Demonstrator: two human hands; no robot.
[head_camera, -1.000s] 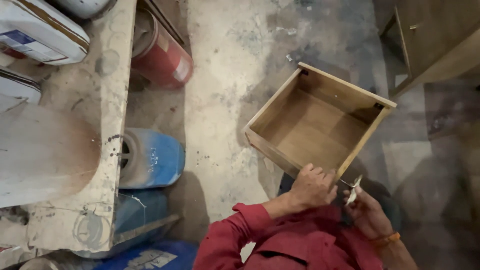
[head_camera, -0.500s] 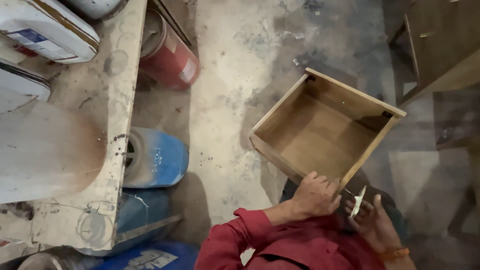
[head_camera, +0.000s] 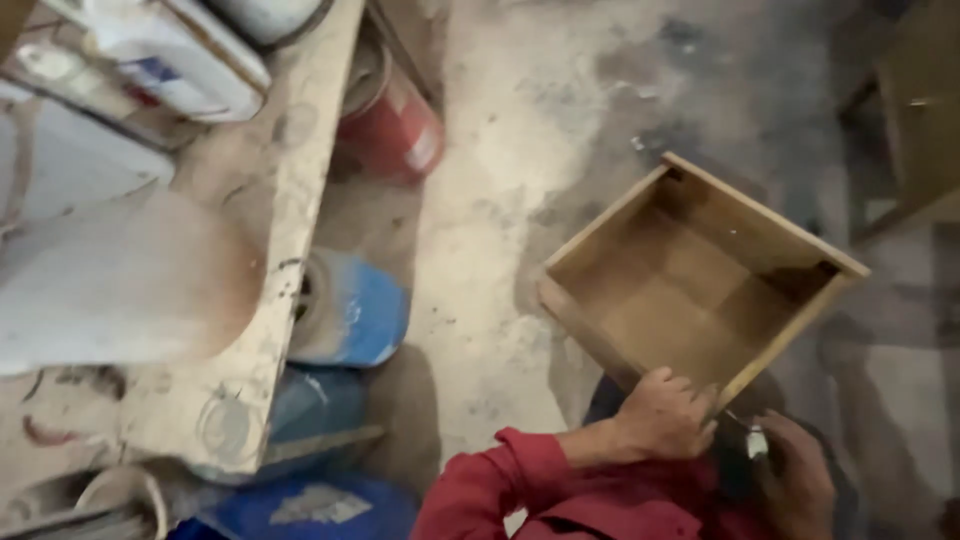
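An open wooden box (head_camera: 700, 290), like a drawer without a front, sits tilted on the dusty concrete floor. My left hand (head_camera: 662, 415), in a red sleeve, grips the box's near wall by the corner. My right hand (head_camera: 800, 478) is just to the right of it, below that corner, closed around a small pale tool (head_camera: 756, 440) whose tip points toward the box. The tool's shape is too blurred to name.
A dusty workbench (head_camera: 240, 300) runs along the left, with white plastic canisters (head_camera: 160, 50) on it. Under its edge lie a red can (head_camera: 395, 125) and blue drums (head_camera: 350, 310). Wooden furniture (head_camera: 915, 120) stands at the right.
My right hand with the pale tool has dropped slightly lower in view. My left hand stays on the box's near wall, and the box has not moved.
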